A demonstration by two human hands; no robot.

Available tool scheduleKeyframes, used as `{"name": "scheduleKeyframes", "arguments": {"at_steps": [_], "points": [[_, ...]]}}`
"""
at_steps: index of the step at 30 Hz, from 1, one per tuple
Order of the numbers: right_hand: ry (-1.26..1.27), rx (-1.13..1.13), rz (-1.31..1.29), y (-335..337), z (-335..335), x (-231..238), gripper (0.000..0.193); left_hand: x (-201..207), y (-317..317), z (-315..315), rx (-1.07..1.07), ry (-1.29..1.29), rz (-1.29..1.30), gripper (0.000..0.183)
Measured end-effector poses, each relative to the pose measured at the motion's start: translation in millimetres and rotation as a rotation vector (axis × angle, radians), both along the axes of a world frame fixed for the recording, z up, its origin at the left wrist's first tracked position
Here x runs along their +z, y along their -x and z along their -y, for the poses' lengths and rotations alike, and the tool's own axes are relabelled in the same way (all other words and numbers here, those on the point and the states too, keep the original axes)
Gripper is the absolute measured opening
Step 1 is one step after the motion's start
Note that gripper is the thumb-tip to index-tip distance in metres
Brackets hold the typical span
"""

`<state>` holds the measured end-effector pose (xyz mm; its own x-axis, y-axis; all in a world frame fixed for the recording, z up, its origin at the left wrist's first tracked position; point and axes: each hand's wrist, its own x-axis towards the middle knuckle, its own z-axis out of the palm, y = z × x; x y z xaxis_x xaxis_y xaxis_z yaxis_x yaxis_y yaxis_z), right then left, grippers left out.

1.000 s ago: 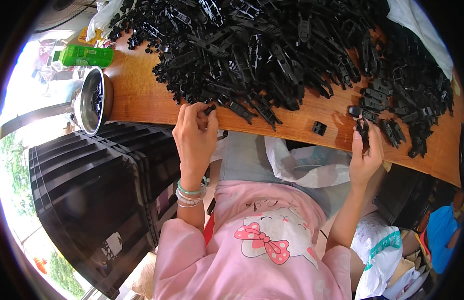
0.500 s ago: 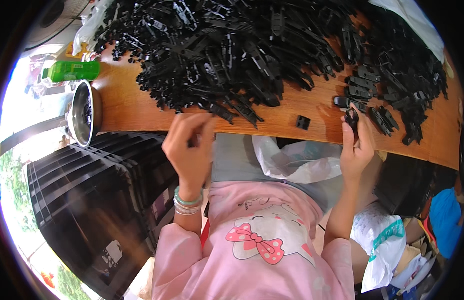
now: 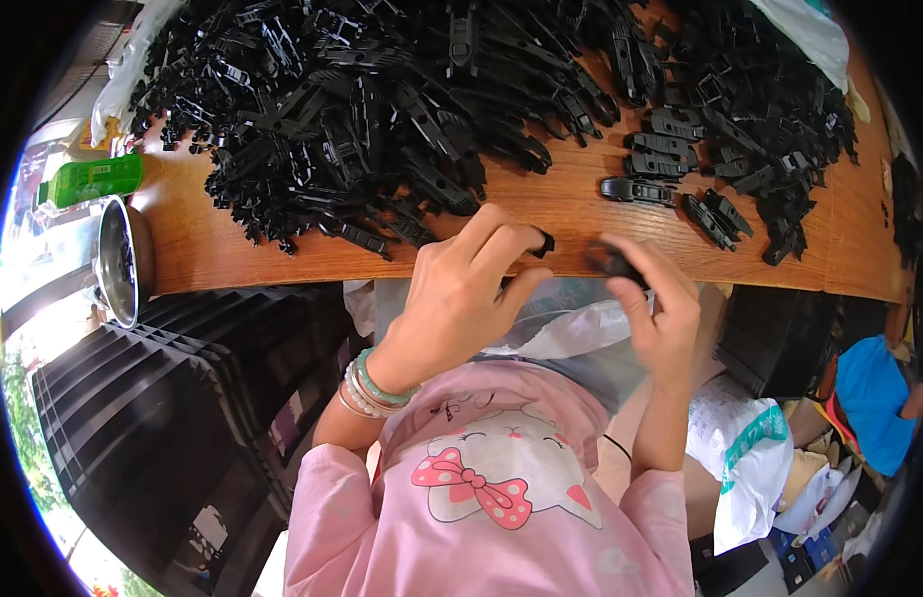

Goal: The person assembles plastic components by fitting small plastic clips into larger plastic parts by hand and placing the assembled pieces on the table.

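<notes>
My left hand reaches over the table's front edge with curled fingers. Its index fingertip is on a small black plastic block, and a dark bit shows between the lower fingers, too hidden to name. Close by on the right, my right hand pinches a black plastic part between thumb and fingers; motion smears its shape. Beyond the hands lies a large heap of long black plastic parts. A short stack of similar black clip-like parts rests past my right hand, with a loose pair beside it.
Another pile of black parts covers the right of the wooden table. At the left edge are a metal bowl and a green bottle. Black crates stand below left; plastic bags lie below right.
My left hand has moved right to the small black block on the table. My right hand has come left and nearer with its black part. The whole view has shifted.
</notes>
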<state>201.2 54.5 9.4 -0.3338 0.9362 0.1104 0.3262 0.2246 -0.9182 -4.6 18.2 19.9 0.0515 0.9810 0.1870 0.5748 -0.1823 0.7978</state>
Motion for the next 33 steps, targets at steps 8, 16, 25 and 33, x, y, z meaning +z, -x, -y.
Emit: {"name": "scheduleKeyframes", "arguments": {"at_steps": [8, 16, 25, 33], "points": [[-0.203, 0.288, 0.218, 12.5, -14.3, 15.3, 0.037, -11.7, 1.6, -1.5, -0.053, -0.031, -0.08, 0.026], [-0.256, 0.427, 0.344, 11.3, -33.5, 31.0, 0.04, -9.8, 6.8, -3.1, -0.115, 0.055, -0.06, 0.025], [-0.399, 0.739, 0.66, 29.1, -52.5, 61.5, 0.033, -14.1, 7.5, -10.9, -0.155, 0.088, 0.087, 0.027], [-0.372, 0.69, 0.65, 30.7, -48.7, 58.1, 0.037, -17.1, 3.2, -7.4, -0.2, -0.025, 0.043, 0.034]]}}
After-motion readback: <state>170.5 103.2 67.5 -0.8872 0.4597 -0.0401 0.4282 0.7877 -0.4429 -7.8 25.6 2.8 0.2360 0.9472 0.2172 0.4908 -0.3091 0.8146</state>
